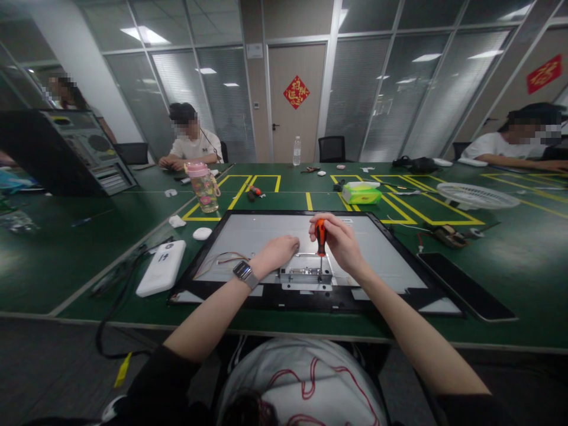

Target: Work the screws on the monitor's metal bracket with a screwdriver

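Note:
A flat display panel (377, 251) with a black frame and a grey back lies in front of me on the table. Near its front edge sits a metal bracket (306, 277). My right hand (341, 235) grips an orange and black screwdriver (321, 238), held upright, with its shaft reaching down to the bracket's right part. Just above the bracket's left side, my left hand (277, 254) rests on the panel with its fingers curled together; whatever they may hold is hidden. Thin wires (222, 260) lie on the panel left of that hand.
Left of the panel are a white power bank (162, 268), a black cable (128, 284) and a pink-lidded bottle (202, 186). To the right lie a phone (465, 286) and a white fan grille (477, 195). A green packet (361, 193) stands behind. Other people sit across the table.

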The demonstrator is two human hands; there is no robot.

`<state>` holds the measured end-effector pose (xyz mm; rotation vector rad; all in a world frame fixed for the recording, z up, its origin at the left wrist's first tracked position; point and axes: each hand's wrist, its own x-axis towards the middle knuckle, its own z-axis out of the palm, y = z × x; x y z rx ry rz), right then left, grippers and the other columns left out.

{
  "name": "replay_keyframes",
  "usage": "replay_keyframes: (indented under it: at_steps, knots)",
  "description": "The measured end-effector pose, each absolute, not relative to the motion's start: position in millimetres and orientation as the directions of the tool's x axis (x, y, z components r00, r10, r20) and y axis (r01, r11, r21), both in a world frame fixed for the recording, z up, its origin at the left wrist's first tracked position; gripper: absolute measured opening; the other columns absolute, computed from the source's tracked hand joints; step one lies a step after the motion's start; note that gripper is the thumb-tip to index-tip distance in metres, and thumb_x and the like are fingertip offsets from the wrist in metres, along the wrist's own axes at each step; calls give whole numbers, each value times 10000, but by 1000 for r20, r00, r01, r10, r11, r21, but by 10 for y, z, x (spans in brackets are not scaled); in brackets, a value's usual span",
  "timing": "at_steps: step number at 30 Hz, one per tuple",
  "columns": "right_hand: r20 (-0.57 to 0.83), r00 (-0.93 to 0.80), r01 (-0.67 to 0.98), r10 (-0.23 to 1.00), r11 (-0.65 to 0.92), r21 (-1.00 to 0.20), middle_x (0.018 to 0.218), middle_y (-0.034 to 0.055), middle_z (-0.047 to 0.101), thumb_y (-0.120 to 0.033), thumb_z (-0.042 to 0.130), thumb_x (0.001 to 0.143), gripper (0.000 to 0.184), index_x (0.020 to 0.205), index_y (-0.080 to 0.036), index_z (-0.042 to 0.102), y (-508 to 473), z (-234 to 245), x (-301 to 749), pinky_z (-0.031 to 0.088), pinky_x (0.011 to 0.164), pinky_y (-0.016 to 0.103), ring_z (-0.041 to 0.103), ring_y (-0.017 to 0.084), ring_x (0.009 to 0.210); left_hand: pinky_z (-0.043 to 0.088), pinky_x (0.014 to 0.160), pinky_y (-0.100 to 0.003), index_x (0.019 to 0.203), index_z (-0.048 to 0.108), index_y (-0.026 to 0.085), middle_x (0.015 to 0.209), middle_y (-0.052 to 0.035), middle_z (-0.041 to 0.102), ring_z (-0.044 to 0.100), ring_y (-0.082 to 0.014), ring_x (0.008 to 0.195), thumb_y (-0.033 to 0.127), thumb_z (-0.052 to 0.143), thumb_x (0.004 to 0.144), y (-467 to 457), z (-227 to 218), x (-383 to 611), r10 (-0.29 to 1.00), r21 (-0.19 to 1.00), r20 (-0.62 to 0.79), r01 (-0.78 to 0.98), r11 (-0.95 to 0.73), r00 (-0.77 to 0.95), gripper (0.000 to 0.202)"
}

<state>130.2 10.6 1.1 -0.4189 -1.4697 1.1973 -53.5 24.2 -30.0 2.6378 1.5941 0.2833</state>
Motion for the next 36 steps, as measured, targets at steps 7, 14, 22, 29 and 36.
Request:
replay_keyframes:
  at_steps: [7, 14, 22, 29, 36]
  knots:
    - [745, -204, 103, 635, 771, -629, 811, 39, 677, -319, 610, 902, 147, 961, -239, 718, 49, 81, 1316, 485, 735, 357, 620, 201, 747, 486, 810, -329, 1011, 651, 157, 991, -108, 700, 661, -231, 903, 229, 347, 1001, 246, -307, -548, 877, 133, 139, 869, -476, 459, 312]
    - [793, -130, 185, 595, 800, -570, 952, 70, 701, -269, 480, 970, 269, 1106, -243, 710, -21, 5, 1387, 476, 809, 395, 637, 222, 868, 491, 791, -316, 1011, 655, 159, 973, -107, 700, 666, -221, 877, 213, 340, 1000, 247, -307, -535, 880, 111, 131, 875, -471, 457, 320]
    - [718, 18, 23, 696, 718, -696, 869, 34, 596, -287, 713, 823, 99, 911, -254, 743, -16, -24, 1434, 485, 765, 341, 586, 199, 846, 494, 810, -321, 1034, 655, 154, 1001, -109, 702, 666, -223, 899, 207, 334, 1002, 261, -327, -553, 870, 111, 143, 865, -489, 473, 326]
    - [611, -113, -159, 783, 593, -789, 898, 40, 652, -387, 625, 889, 220, 1036, -262, 732, 69, -85, 1487, 501, 774, 361, 616, 196, 802, 494, 821, -328, 1040, 655, 149, 1025, -120, 704, 664, -230, 916, 208, 334, 1002, 275, -345, -554, 867, 118, 149, 862, -493, 475, 329]
    - [555, -56, -269, 830, 523, -809, 772, -4, 589, -338, 779, 739, 140, 809, -251, 696, 78, -34, 1495, 473, 631, 280, 560, 145, 691, 492, 832, -321, 1029, 659, 156, 1018, -114, 703, 661, -220, 910, 205, 347, 1000, 267, -341, -556, 868, 126, 143, 861, -493, 476, 317]
